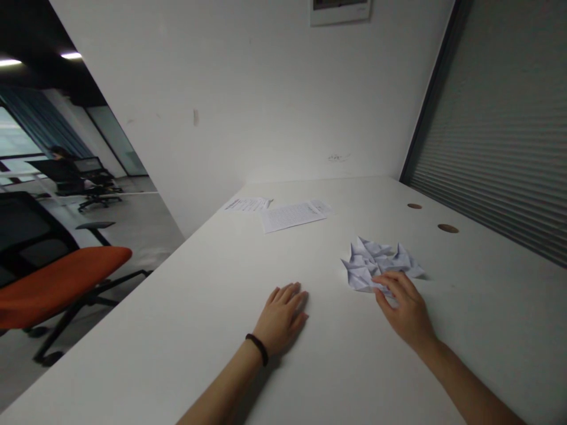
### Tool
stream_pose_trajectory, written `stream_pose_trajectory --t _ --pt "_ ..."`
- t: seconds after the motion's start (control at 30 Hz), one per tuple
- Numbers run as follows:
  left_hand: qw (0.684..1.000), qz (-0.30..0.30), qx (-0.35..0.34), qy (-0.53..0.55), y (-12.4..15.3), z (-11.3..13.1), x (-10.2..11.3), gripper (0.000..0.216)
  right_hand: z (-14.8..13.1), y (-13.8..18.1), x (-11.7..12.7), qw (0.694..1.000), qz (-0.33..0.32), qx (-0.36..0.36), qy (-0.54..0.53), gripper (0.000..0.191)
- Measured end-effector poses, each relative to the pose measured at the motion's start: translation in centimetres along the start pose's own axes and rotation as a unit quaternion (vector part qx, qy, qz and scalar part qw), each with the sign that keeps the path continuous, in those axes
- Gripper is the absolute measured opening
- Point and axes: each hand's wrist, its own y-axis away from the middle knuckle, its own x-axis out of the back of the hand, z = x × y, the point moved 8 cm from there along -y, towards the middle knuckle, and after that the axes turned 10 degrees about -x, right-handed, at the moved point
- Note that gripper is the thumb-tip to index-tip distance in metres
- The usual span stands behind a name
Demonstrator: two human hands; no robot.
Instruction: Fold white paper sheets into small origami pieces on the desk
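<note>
My left hand lies on the white table, palm down, its fingers stretched out and nothing in them. A dark band circles that wrist. To the right, several folded white paper pieces with pointed corners lie in a loose cluster. My right hand is at the cluster's near edge. Its thumb and curved fingers close around the edge of one folded paper piece, partly hidden behind the fingers.
Printed sheets lie farther back on the table. Two round holes are near its right side, beside a blind-covered window. An orange office chair stands on the left; a person sits far off.
</note>
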Motion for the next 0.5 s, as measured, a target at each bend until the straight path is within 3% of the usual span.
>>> stream_pose_trajectory --t 0.17,0.3,0.5 --pt "0.999 -0.03 0.006 -0.009 0.0 0.0 -0.4 0.039 -2.5 1.3 -2.3 0.99 -0.118 0.06 -0.048 0.015" --pt "0.999 -0.039 0.01 -0.013 0.0 0.0 -0.4 0.04 -2.1 2.6 -4.8 0.974 -0.222 0.046 -0.019 0.02" --pt "1.0 -0.028 0.011 0.001 0.0 0.1 -0.2 0.039 -1.2 3.4 -5.9 0.962 -0.27 0.027 0.017 0.03"
